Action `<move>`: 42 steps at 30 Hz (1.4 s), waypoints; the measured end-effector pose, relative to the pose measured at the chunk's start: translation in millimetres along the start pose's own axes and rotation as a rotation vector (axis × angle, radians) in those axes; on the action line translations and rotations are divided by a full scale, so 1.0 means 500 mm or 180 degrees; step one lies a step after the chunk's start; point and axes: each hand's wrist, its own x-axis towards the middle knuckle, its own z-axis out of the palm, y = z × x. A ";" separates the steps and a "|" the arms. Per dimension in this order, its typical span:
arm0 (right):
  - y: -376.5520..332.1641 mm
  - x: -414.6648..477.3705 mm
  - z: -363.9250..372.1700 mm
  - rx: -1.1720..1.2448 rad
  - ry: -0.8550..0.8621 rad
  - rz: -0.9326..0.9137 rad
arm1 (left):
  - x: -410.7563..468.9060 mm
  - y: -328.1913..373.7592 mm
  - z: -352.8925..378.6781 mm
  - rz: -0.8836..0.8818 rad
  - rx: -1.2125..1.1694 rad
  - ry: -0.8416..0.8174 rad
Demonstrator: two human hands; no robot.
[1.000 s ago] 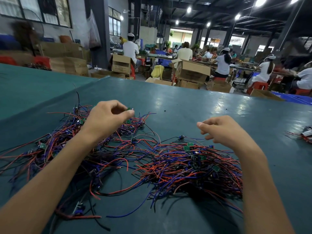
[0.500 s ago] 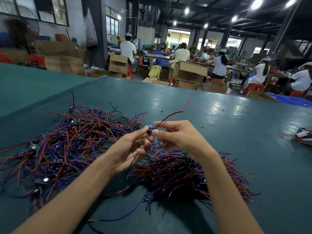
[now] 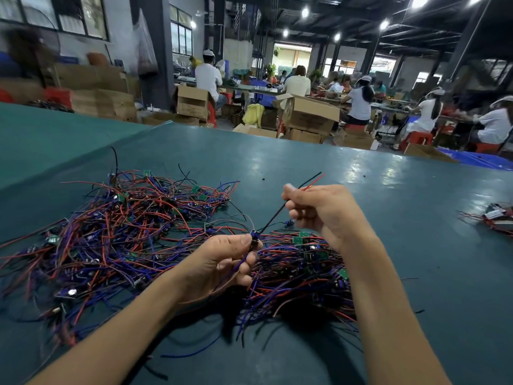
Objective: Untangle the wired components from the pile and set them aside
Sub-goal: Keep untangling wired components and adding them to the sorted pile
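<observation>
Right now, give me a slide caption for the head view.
Left hand pinches a wired component; right hand holds its black wire taut above the tangled pile.

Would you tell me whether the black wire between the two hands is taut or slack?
Taut: the black wire runs straight from the component pinched by the left hand to the gripping right hand.

pile L side blurred, wire bundle cropped R
</observation>
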 end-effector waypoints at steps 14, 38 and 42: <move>-0.029 -0.012 -0.035 0.0523 0.0010 -0.0079 | 0.011 -0.012 0.009 0.0061 -0.1234 0.0077; 0.030 -0.033 0.133 -0.1228 -0.1815 0.0018 | 0.022 0.041 -0.036 0.0897 -0.1530 0.1370; 0.019 -0.050 0.130 -0.1369 -0.2247 0.0115 | 0.020 0.052 -0.057 0.1007 -0.1660 0.1510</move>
